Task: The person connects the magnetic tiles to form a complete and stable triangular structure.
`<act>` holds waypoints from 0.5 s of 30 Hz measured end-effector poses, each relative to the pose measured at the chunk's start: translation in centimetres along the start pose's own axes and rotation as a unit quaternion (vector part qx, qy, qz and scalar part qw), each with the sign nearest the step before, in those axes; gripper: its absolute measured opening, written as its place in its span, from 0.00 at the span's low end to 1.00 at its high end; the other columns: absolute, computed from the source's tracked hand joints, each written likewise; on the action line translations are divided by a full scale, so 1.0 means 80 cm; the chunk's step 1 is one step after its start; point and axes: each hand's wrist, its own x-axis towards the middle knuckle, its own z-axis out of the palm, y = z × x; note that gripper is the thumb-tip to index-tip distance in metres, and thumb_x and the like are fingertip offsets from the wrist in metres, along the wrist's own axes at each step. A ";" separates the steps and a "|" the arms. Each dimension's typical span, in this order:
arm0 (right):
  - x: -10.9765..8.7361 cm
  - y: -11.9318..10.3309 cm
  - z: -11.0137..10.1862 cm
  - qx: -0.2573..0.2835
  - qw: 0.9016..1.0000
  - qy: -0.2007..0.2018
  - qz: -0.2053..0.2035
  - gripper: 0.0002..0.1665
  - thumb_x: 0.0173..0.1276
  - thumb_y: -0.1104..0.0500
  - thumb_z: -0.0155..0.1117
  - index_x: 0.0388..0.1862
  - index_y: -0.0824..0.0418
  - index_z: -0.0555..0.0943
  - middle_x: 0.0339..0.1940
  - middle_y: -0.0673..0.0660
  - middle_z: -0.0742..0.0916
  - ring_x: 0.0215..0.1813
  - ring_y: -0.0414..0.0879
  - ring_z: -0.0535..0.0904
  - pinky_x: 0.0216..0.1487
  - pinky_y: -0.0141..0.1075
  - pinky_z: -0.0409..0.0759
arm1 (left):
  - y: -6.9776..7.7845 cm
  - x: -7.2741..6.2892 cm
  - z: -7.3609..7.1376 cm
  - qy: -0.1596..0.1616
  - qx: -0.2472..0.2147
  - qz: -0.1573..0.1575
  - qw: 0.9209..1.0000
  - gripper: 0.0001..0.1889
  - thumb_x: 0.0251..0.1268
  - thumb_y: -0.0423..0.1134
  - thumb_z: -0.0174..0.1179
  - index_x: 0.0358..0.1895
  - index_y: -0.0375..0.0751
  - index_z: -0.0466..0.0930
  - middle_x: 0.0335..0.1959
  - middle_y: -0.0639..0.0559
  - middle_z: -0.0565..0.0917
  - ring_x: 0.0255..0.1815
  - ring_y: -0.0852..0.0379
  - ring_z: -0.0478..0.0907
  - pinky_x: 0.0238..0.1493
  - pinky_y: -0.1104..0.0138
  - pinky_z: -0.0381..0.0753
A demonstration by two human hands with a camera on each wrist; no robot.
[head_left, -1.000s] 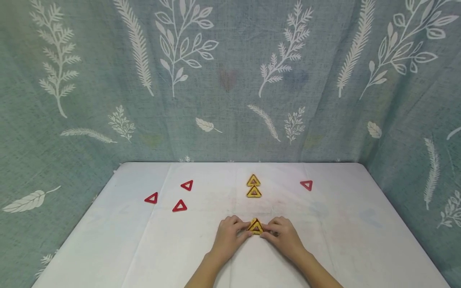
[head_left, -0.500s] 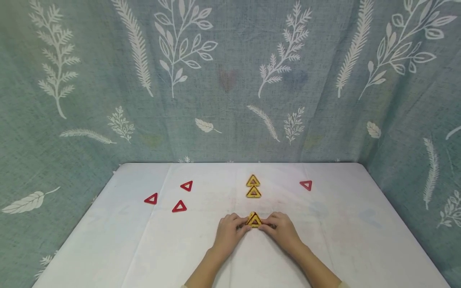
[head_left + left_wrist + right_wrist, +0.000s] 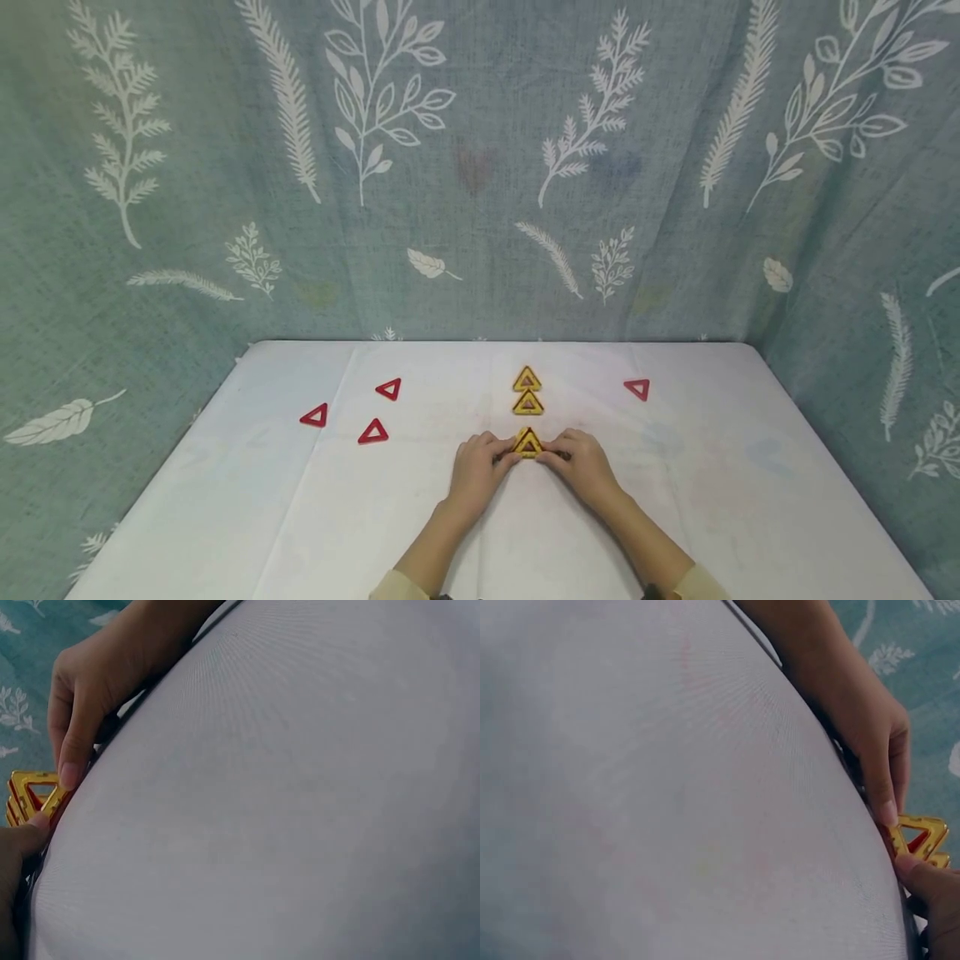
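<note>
Both hands pinch a small yellow triangle building tile point(image 3: 528, 444), open in the middle, with some red showing at its edges. The left hand point(image 3: 474, 473) grips its left side between thumb and fingers, and the right hand point(image 3: 589, 468) its right side. In the left wrist view the tile point(image 3: 34, 784) looks layered, and a thumb presses its lower edge. The right wrist view has the tile point(image 3: 922, 832) between two thumbs, with red visible inside its frame. Just beyond it lie two yellow triangles, a nearer one point(image 3: 528, 412) and a farther one point(image 3: 527, 388), in line and close together.
Three red triangle frames lie to the left: one at the back point(image 3: 389, 398), one at far left point(image 3: 314, 421), one nearer point(image 3: 373, 437). Another red triangle point(image 3: 637, 394) is at the back right. A patterned curtain point(image 3: 480, 250) rises behind the white table point(image 3: 225, 517).
Both hands have slid the held yellow tile away from the person, nearer the two yellow triangles. The sleeve cuffs have come into view. The other triangles stay in place.
</note>
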 end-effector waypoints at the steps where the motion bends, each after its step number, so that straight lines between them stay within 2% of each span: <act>1: 0.002 0.001 0.000 0.002 1.000 -0.002 0.004 0.11 0.47 0.58 0.75 0.30 0.61 0.88 0.22 0.46 0.81 0.26 0.36 0.71 0.30 0.30 0.71 | 0.000 0.002 0.001 -0.002 -0.001 -0.004 1.000 0.16 0.56 0.47 0.64 0.47 0.45 0.85 0.28 0.60 0.77 0.28 0.64 0.67 0.35 0.68 0.64; 8: 0.014 0.006 0.002 0.028 0.998 -0.018 0.051 0.11 0.49 0.58 0.75 0.32 0.61 0.88 0.23 0.46 0.82 0.27 0.36 0.71 0.31 0.30 0.71 | -0.002 0.018 0.005 -0.021 -0.005 -0.039 0.999 0.17 0.57 0.49 0.64 0.48 0.48 0.84 0.30 0.61 0.75 0.29 0.65 0.62 0.34 0.69 0.60; 15: 0.022 0.010 0.004 0.046 0.994 -0.027 0.092 0.10 0.50 0.58 0.74 0.32 0.60 0.87 0.25 0.47 0.82 0.28 0.36 0.72 0.31 0.29 0.72 | -0.004 0.027 0.007 -0.016 -0.002 -0.031 0.999 0.16 0.57 0.49 0.64 0.47 0.47 0.84 0.30 0.59 0.75 0.30 0.63 0.64 0.35 0.68 0.61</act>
